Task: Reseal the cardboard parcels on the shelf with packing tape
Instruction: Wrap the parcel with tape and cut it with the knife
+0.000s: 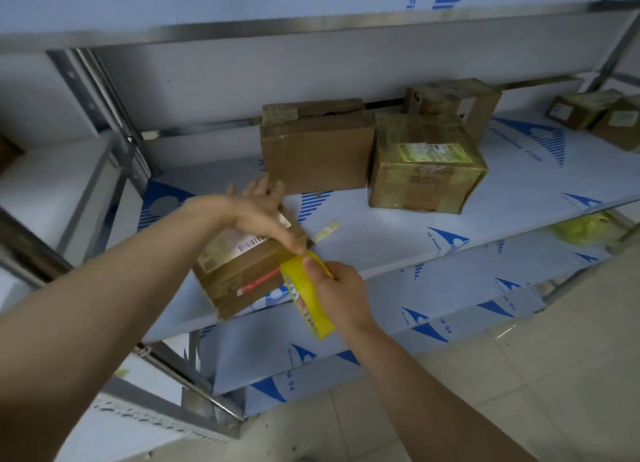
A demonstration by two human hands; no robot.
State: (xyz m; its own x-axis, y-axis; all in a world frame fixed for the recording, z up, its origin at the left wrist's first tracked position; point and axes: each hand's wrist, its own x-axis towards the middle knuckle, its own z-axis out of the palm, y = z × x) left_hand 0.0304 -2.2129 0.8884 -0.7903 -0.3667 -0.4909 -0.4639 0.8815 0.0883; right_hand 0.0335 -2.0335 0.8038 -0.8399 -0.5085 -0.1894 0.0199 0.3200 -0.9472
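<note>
Small parcel at the front edge of the shelf looks light and stiff; left hand lies flat on top, thumb pressing the tape end, right hand curls round the tape roll, best gripped by its rim

Left hand pressing down on a small cardboard parcel at the shelf edge; right hand gripping a yellow tape roll beside it.

Small brown parcel at shelf edge — yellow tape roll alongside
</note>
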